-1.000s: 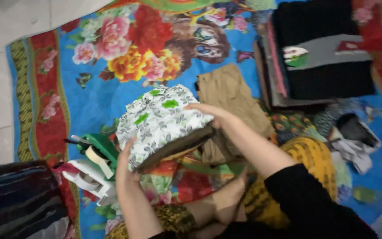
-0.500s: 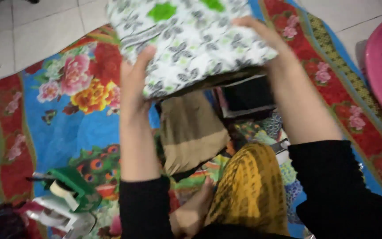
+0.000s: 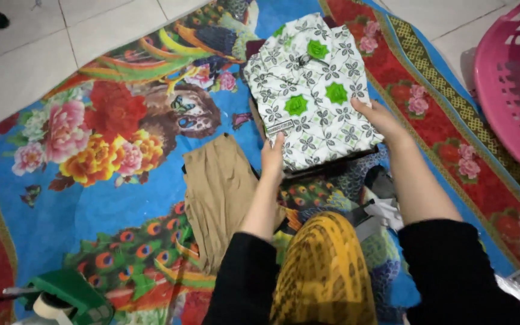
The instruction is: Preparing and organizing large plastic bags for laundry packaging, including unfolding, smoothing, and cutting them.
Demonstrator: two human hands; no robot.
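I grip the folded white leaf-print garment [image 3: 311,96] between left hand [image 3: 272,157] and right hand [image 3: 375,119], near the blanket's [image 3: 91,198] far edge.

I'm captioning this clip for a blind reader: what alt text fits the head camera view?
Two hands, left and right, hold a folded white garment with green flowers over a colourful floral blanket. A tan cloth lies beside it, a pink basket at the right edge.

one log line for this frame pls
left hand: holds folded patterned garment | right hand: holds same | under: floral mat | nearby: tan cloth
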